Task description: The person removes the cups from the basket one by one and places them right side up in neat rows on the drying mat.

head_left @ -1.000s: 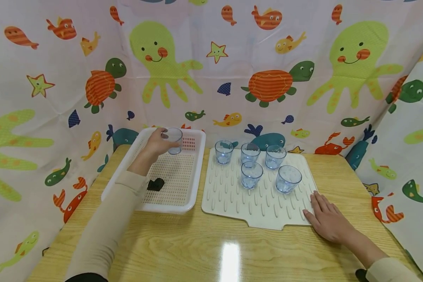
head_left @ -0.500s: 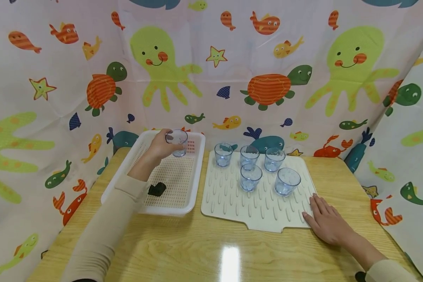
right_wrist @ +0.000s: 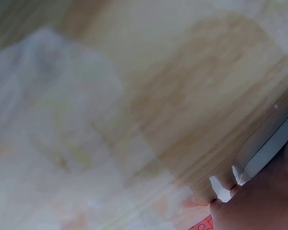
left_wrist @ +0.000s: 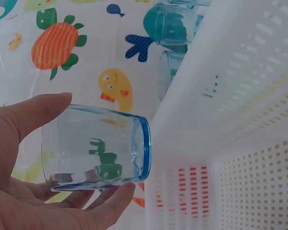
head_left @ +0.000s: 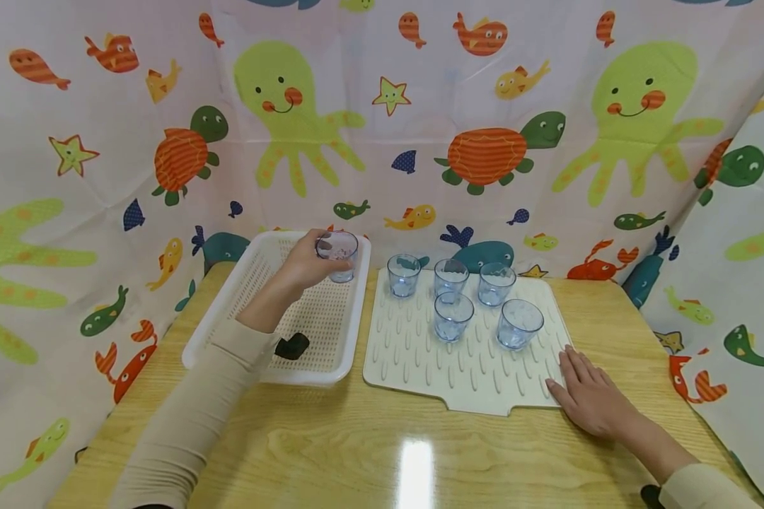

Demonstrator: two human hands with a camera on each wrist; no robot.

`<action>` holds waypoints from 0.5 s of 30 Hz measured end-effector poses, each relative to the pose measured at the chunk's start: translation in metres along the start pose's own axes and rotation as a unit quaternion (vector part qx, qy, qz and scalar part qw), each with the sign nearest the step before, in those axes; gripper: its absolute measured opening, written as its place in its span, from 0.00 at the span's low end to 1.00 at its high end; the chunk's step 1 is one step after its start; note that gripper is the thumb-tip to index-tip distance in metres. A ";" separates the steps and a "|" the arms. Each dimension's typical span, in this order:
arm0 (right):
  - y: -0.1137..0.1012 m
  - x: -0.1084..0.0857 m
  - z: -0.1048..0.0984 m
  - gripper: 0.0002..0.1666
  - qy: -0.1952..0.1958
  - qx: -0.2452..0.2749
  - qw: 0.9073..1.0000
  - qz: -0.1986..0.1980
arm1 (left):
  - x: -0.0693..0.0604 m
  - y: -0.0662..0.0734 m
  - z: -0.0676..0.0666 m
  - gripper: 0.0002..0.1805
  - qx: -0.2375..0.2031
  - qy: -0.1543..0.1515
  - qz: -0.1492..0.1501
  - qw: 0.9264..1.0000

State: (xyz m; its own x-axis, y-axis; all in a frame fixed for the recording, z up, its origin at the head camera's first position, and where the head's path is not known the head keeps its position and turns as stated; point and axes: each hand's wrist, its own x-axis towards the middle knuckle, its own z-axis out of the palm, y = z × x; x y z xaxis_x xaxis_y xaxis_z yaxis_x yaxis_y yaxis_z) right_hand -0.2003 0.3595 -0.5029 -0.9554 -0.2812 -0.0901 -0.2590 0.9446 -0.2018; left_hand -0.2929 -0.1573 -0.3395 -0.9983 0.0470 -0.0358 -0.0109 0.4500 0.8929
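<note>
My left hand (head_left: 305, 263) grips a clear bluish glass tumbler (head_left: 340, 263) near the back right rim of the white plastic basket (head_left: 355, 318). In the left wrist view the thumb lies on one side of the glass (left_wrist: 96, 148) and the fingers on the other. Several similar tumblers, such as the nearest one (head_left: 520, 325), stand on a cream ridged draining mat (head_left: 414, 367) to the basket's right. Flat on the mat's right edge, my right hand (head_left: 591, 397) rests with fingers stretched out. Only part of this hand (right_wrist: 264, 206) shows in the right wrist view.
A wooden table (head_left: 356, 452) carries the basket and mat side by side. Behind and at both sides hangs a cloth (head_left: 382, 162) printed with sea animals. A small black object (head_left: 291, 346) shows against the basket beside my left forearm.
My left hand has carried the glass rightward across the back of the basket to its right rim. The small black object has shifted along with the forearm. My right hand stays put.
</note>
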 end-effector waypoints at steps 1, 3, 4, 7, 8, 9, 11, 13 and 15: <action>0.000 0.000 0.000 0.51 0.000 0.000 1.000 0.000 | -0.001 0.001 0.002 0.49 0.001 -0.002 0.002 1.000; 0.000 0.000 0.000 0.51 -0.001 -0.001 1.000 0.001 | -0.003 0.002 0.006 0.49 0.007 -0.002 0.008 1.000; 0.000 0.000 0.000 0.51 -0.001 -0.001 1.000 0.001 | -0.004 0.003 0.009 0.49 0.007 -0.003 0.010 1.000; 0.000 0.000 0.000 0.50 -0.002 -0.001 1.000 0.002 | -0.006 0.004 0.017 0.48 0.011 -0.007 0.018 1.000; 0.000 0.000 0.000 0.50 -0.002 -0.001 1.000 0.002 | -0.006 0.004 0.020 0.48 0.012 -0.008 0.020 1.000; 0.000 0.000 0.000 0.50 -0.003 -0.001 1.000 0.002 | -0.007 0.004 0.023 0.48 0.013 -0.010 0.022 1.000; 0.000 0.000 0.000 0.51 -0.003 -0.001 1.000 0.002 | -0.009 0.004 0.028 0.48 0.015 -0.014 0.024 1.000; 0.001 0.000 0.000 0.51 -0.004 -0.001 1.000 0.003 | -0.010 0.004 0.033 0.47 0.017 -0.016 0.026 0.999; 0.001 0.001 0.001 0.51 -0.005 -0.001 1.000 0.003 | -0.012 0.004 0.037 0.47 0.022 -0.020 0.027 0.999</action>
State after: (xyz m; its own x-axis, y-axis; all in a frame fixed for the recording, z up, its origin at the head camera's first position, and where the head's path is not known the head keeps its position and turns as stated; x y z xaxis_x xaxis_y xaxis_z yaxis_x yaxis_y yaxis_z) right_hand -0.2011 0.3604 -0.5039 -0.9556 -0.2769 -0.1005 -0.2535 0.9467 -0.1987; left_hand -0.2784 -0.1231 -0.3517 -0.9942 0.1073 -0.0070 0.0461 0.4839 0.8739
